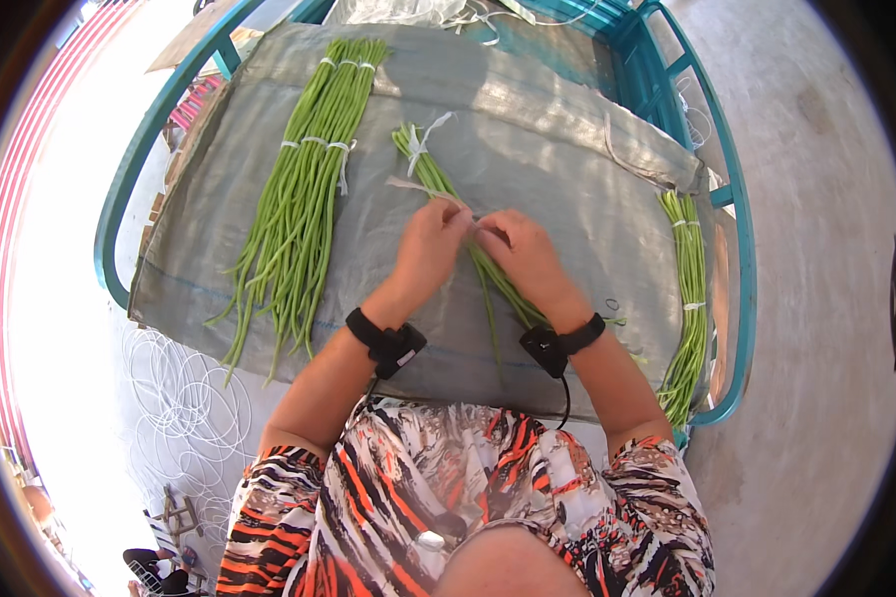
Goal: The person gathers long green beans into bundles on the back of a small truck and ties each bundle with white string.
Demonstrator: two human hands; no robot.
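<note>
A thin bundle of green yardlong beans (pixel 434 173) lies aslant in front of me, bound near its upper end by a white tie (pixel 417 145). Over its middle, my left hand (pixel 434 235) pinches a pale strip (pixel 411 184) between thumb and fingertips. My right hand (pixel 521 250) meets it from the other side, its curled fingers also at the strip where it crosses the beans. The exact grip is hidden by the fingers. To the left lie several tied bean bundles (pixel 310 186) side by side, with white ties at two heights. Another tied bundle (pixel 689 276) rests at the right edge.
Grey woven sheeting (pixel 388 298) covers the work surface, framed by teal metal rails (pixel 739 246) on both sides. Loose white strips (pixel 485 19) lie at the far end. On the floor at left are coils of white cord (pixel 187 403). A person's legs (pixel 160 571) show at lower left.
</note>
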